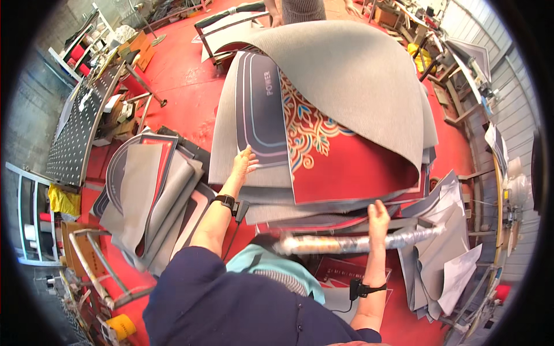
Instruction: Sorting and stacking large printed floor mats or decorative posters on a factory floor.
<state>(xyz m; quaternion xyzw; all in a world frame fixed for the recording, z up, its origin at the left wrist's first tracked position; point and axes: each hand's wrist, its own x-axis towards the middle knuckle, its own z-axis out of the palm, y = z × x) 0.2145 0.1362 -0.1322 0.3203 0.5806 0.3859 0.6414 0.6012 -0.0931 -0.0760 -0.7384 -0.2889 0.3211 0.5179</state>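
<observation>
And there lay the red mat (352,170), in the middle of the frame, its flowered face up and its grey back curling over toward the upper right! Your left hand (246,162) was out over the dark mat (262,109) at centre left, fingers stretched and a little apart; whether they touched it, you couldn't tell. Down at lower centre right, your right hand (378,219) was up at the red mat's near edge, fingers close together, though whether they were clamped on it was impossible to tell. Just below ran a shiny wrapped tube (340,243). Folded mats (151,196) sat at the left, and at the top, a person in a knitted hat (303,10) stood beyond the curl.
</observation>
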